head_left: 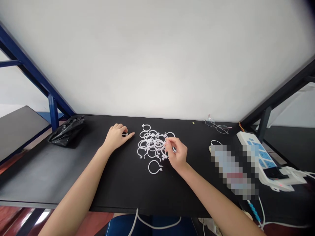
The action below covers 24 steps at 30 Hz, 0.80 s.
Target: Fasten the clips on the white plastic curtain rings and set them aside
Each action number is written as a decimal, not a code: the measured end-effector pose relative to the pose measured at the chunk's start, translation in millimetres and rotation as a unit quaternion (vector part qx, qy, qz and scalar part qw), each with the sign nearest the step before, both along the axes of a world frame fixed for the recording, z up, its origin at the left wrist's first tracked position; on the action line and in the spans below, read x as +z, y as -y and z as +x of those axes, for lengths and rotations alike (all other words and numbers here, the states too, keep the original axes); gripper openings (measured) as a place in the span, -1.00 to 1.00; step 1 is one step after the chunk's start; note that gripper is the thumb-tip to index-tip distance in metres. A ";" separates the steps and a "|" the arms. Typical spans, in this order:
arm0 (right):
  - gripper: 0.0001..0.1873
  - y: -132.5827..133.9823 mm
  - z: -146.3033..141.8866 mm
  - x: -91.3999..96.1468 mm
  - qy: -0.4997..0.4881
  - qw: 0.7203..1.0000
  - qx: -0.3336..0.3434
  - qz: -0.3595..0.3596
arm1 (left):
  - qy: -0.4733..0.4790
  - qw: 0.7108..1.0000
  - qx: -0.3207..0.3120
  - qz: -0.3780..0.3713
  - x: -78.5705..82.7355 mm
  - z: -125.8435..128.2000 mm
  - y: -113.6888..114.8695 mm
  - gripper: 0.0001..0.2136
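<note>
A loose pile of thin white plastic curtain rings (151, 143) with small clip ends lies on the black tabletop (128, 186). One single ring (154, 167) rests apart, just in front of the pile. To the left of the pile, my left hand (115, 137) lies on the table with its thumb stretched away from the bent fingers. A small white ring end (125, 134) shows in the gap between them; the rest is hidden under the hand. At the pile's right side my right hand (177, 153) pinches a white ring with thumb and forefinger, partly covering it.
A crumpled black plastic bag (67, 131) sits at the back left. Glasses (218, 126) lie near the wall on the right. A white power strip (264, 160) with plugs and cables, and a blurred-out object (232, 170), occupy the right side. A white cable (157, 226) hangs below the front edge.
</note>
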State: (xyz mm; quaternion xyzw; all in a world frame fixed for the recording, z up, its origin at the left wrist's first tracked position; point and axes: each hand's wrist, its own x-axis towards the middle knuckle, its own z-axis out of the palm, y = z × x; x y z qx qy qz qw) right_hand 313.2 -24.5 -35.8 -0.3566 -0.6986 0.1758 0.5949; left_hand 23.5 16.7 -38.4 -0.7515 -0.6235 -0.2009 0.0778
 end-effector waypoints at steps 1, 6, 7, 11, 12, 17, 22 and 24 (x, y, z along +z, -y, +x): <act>-0.92 -0.9 0.9 -0.8 -0.003 1.000 -0.005 -0.007 | -0.001 1.000 0.004 -0.001 0.3 0.5 0.1 -0.64; -0.91 -5.3 5.4 -3.7 -0.043 0.999 -0.008 -0.009 | 0.030 0.999 -0.001 0.022 5.2 7.7 0.1 -0.73; -0.88 -6.2 6.1 -3.7 -0.059 0.998 -0.002 -0.011 | 0.047 0.998 -0.009 0.030 6.4 10.8 -0.1 -0.76; -0.72 -9.2 8.7 -1.3 -0.081 0.997 0.010 -0.014 | 0.110 0.992 -0.058 0.028 10.3 27.0 -4.5 -0.79; -0.71 -9.8 9.4 -0.3 -0.078 0.997 0.007 -0.011 | 0.118 0.990 -0.069 0.016 11.1 31.3 -7.1 -0.78; -0.69 -12.0 11.7 1.1 -0.057 0.998 -0.011 0.003 | 0.099 0.987 -0.049 -0.119 14.6 47.1 -34.9 -0.65; -0.70 -12.7 12.7 -2.4 -0.026 0.999 -0.012 0.018 | 0.073 0.984 -0.007 -0.165 12.8 56.6 -72.1 -0.73; -0.70 -12.8 12.8 -3.2 -0.020 1.000 -0.010 0.022 | 0.068 0.984 -0.001 -0.167 10.9 59.6 -81.9 -0.75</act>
